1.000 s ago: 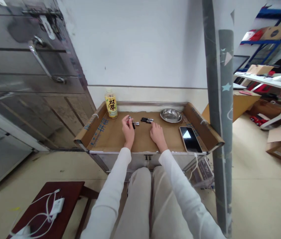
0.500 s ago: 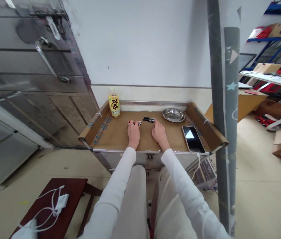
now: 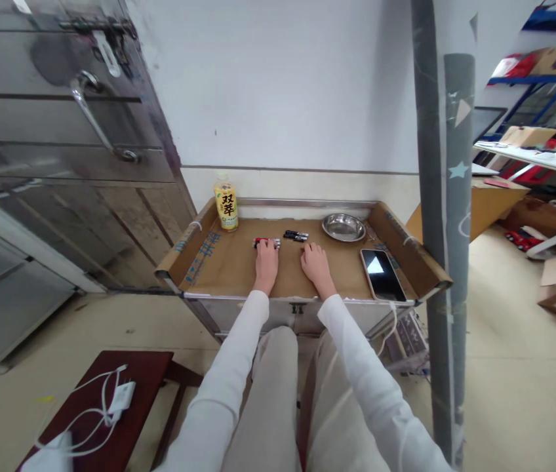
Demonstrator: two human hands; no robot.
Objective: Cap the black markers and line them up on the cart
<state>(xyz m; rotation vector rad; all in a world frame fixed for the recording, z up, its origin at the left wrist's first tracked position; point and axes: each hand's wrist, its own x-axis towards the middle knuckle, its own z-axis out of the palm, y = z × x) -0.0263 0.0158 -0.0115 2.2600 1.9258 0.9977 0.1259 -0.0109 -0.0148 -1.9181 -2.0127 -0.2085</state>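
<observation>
My left hand (image 3: 265, 263) lies palm down on the cardboard-lined table (image 3: 229, 269), its fingertips at a small group of batteries (image 3: 263, 242) with red and silver ends. My right hand (image 3: 314, 261) rests flat beside it, holding nothing. A second group of black batteries (image 3: 296, 235) lies just beyond my right hand's fingers, apart from them. A steel bowl (image 3: 343, 227) stands at the back right of the table.
A yellow drink bottle (image 3: 226, 203) stands at the back left corner. A phone (image 3: 383, 274) with a cable lies at the right. A grey post (image 3: 442, 216) rises right of the table, a metal cabinet (image 3: 61, 144) left. A dark stool (image 3: 145, 387) holds a white charger (image 3: 121, 395).
My left hand held a battery upright a second ago; it has since laid it down and flattened onto the table. My right hand has barely moved.
</observation>
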